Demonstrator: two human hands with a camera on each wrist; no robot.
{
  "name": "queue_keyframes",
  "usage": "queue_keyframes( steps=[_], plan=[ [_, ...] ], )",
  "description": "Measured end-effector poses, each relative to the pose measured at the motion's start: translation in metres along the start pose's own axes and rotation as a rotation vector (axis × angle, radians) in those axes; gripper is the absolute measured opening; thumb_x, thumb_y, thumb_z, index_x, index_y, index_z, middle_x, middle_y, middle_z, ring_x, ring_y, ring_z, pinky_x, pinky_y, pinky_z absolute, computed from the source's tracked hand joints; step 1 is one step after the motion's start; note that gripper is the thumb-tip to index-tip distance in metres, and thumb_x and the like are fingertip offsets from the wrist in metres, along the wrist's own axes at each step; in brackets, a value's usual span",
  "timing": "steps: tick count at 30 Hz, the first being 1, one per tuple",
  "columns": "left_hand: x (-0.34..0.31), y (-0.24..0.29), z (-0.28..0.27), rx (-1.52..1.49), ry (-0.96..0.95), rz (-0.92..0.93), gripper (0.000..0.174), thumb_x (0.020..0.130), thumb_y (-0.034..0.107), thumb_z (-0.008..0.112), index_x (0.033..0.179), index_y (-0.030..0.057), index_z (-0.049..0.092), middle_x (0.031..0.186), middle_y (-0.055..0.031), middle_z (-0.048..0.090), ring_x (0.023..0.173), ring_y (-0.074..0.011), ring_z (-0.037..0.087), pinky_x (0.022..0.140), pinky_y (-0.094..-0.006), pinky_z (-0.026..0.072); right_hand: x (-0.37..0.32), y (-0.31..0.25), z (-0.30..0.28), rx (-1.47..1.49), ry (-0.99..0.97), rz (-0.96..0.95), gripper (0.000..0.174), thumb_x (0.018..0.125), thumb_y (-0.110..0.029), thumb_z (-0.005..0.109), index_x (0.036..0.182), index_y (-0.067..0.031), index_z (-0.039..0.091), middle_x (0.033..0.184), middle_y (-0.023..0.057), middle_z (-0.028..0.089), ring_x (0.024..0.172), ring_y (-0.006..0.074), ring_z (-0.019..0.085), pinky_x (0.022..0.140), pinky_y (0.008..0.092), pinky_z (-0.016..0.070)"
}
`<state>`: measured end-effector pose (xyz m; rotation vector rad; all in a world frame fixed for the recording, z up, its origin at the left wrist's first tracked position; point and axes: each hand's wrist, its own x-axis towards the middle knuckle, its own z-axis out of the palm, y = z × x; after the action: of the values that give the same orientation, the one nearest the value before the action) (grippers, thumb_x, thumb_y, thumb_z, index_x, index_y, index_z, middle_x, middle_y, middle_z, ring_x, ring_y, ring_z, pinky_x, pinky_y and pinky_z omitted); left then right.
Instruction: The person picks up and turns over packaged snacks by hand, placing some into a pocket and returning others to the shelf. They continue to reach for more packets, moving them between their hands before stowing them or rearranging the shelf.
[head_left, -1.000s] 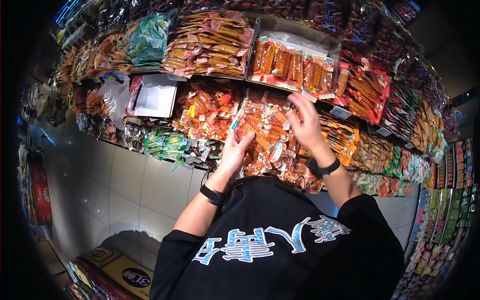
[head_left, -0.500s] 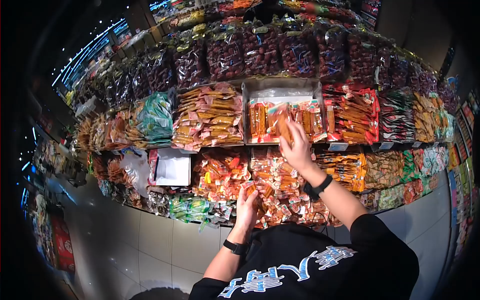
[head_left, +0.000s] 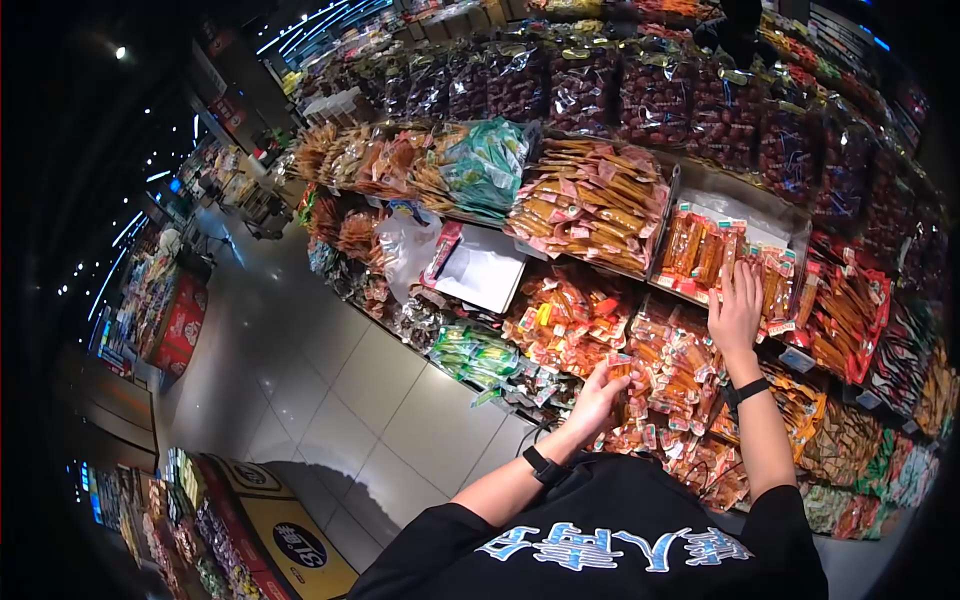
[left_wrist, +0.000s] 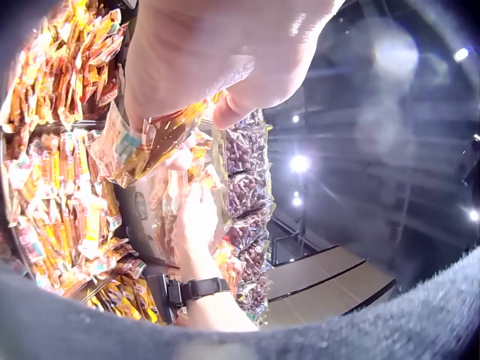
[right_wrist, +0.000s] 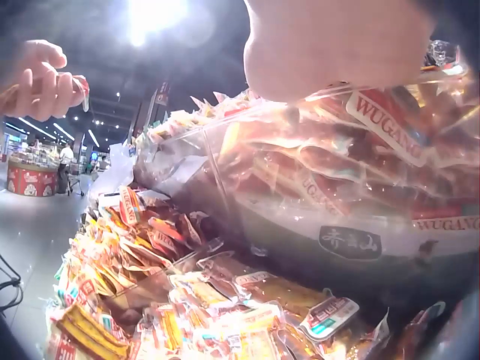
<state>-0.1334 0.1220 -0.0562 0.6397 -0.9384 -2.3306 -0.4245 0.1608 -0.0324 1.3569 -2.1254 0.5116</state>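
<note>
My left hand (head_left: 597, 398) pinches an orange-brown snack packet (left_wrist: 159, 142) above the lower bin of loose packets (head_left: 668, 365). In the left wrist view its fingers curl round the packet's edge. My right hand (head_left: 737, 310) reaches into the upper clear-walled bin (right_wrist: 300, 225), its fingers resting on the row of upright packets (head_left: 692, 248). The fingers look fairly straight in the head view; the right wrist view shows only the back part of the hand (right_wrist: 330, 45), and its fingertips are hidden there.
Flat-stacked packets (head_left: 590, 205) fill the bin left of the row. Red packets (head_left: 845, 310) stand to its right. Dark bags (head_left: 655, 95) line the back. A white box (head_left: 480, 268) sits on the lower tier at left. Tiled floor (head_left: 385, 385) lies left of the shelf.
The head view has turned, shifting the shelf. My right hand, which carried a packet over the upper bin, is now down on the row there. My left hand still holds a packet over the lower bin.
</note>
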Motion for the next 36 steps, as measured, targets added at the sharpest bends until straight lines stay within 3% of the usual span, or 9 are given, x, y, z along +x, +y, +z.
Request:
queue_keyframes(
  steps=[4, 9, 16, 22, 24, 29, 32, 35, 36],
  plan=[
    [0.002, -0.002, 0.003, -0.02, -0.106, 0.019, 0.022, 0.099, 0.005, 0.051, 0.121, 0.005, 0.051, 0.109, -0.0091, 0.065, 0.101, -0.0199, 0.064, 0.089, -0.0354, 0.0531, 0.012, 0.007, -0.004, 0.048, 0.003, -0.016, 0.049, 0.093, -0.031, 0.059, 0.133, -0.0021, 0.057, 0.142, 0.0227, 0.048, 0.139, 0.0362, 0.038, 0.117, 0.0512, 0.0255],
    [-0.002, -0.002, 0.009, 0.059, -0.019, -0.095, 0.026, 0.098, 0.004, 0.051, 0.124, 0.0044, 0.051, 0.11, -0.0087, 0.065, 0.099, -0.0195, 0.066, 0.083, -0.0333, 0.055, 0.026, 0.026, -0.011, 0.293, -0.007, -0.001, 0.033, 0.087, -0.025, 0.067, 0.114, -0.0048, 0.063, 0.122, 0.0197, 0.051, 0.12, 0.0374, 0.047, 0.103, 0.0478, 0.0404],
    [-0.001, -0.007, 0.0, 0.13, -0.062, -0.005, 0.028, 0.1, 0.006, 0.05, 0.127, 0.0058, 0.05, 0.111, -0.0083, 0.063, 0.1, -0.0185, 0.065, 0.088, -0.0325, 0.0523, 0.017, 0.029, -0.008, 0.257, 0.032, -0.165, 0.018, 0.085, -0.012, 0.064, 0.099, -0.0016, 0.065, 0.129, 0.0184, 0.052, 0.124, 0.0398, 0.046, 0.105, 0.0506, 0.038],
    [-0.007, -0.006, -0.012, 0.024, -0.12, -0.002, 0.029, 0.101, 0.006, 0.048, 0.13, 0.004, 0.047, 0.111, -0.0093, 0.062, 0.096, -0.0185, 0.064, 0.088, -0.0336, 0.0534, 0.006, 0.03, -0.016, 0.305, 0.103, -0.242, 0.008, 0.085, -0.006, 0.063, 0.088, 0.0016, 0.062, 0.111, 0.0158, 0.06, 0.111, 0.0368, 0.055, 0.098, 0.0481, 0.0422],
    [-0.011, -0.006, -0.004, -0.026, -0.06, 0.021, 0.02, 0.101, 0.007, 0.051, 0.121, 0.0055, 0.049, 0.103, -0.0062, 0.061, 0.088, -0.0149, 0.062, 0.071, -0.0283, 0.0525, 0.005, 0.028, -0.018, 0.309, 0.123, -0.247, 0.008, 0.084, -0.006, 0.062, 0.088, 0.0011, 0.063, 0.11, 0.0154, 0.06, 0.11, 0.0364, 0.056, 0.097, 0.0478, 0.0423],
    [-0.014, 0.004, -0.004, -0.011, -0.015, -0.049, 0.018, 0.106, 0.015, 0.04, 0.119, 0.0054, 0.048, 0.101, -0.0093, 0.062, 0.086, -0.018, 0.064, 0.073, -0.034, 0.0558, -0.008, -0.01, -0.058, 0.353, 0.165, -0.206, 0.007, 0.083, -0.007, 0.062, 0.089, -0.0043, 0.065, 0.109, 0.0122, 0.063, 0.107, 0.0336, 0.058, 0.095, 0.0458, 0.0432],
    [-0.017, 0.012, 0.01, -0.166, 0.001, -0.035, 0.024, 0.108, 0.019, 0.036, 0.122, 0.0056, 0.048, 0.103, -0.0111, 0.063, 0.088, -0.0195, 0.064, 0.078, -0.0356, 0.0567, -0.034, -0.055, -0.084, 0.661, 0.027, -0.223, 0.013, 0.08, -0.009, 0.068, 0.093, -0.0045, 0.067, 0.108, 0.0134, 0.064, 0.101, 0.0328, 0.061, 0.089, 0.0425, 0.0484],
    [-0.01, -0.003, -0.007, -0.146, -0.018, 0.054, 0.029, 0.106, 0.019, 0.041, 0.131, 0.0052, 0.047, 0.118, -0.0154, 0.063, 0.105, -0.0271, 0.065, 0.094, -0.0419, 0.0531, -0.077, -0.111, -0.098, 0.965, -0.424, -0.153, 0.046, 0.081, -0.023, 0.077, 0.121, -0.006, 0.063, 0.134, 0.0182, 0.051, 0.118, 0.0349, 0.058, 0.101, 0.0408, 0.0486],
    [-0.01, -0.003, -0.001, -0.211, -0.011, 0.108, 0.031, 0.105, 0.019, 0.041, 0.132, 0.0043, 0.046, 0.122, -0.0163, 0.061, 0.111, -0.028, 0.062, 0.098, -0.0429, 0.0509, -0.086, -0.123, -0.097, 0.92, -0.434, -0.236, 0.058, 0.081, -0.021, 0.077, 0.134, -0.0084, 0.055, 0.14, 0.0202, 0.044, 0.124, 0.0354, 0.054, 0.104, 0.0412, 0.0475]
  ],
)
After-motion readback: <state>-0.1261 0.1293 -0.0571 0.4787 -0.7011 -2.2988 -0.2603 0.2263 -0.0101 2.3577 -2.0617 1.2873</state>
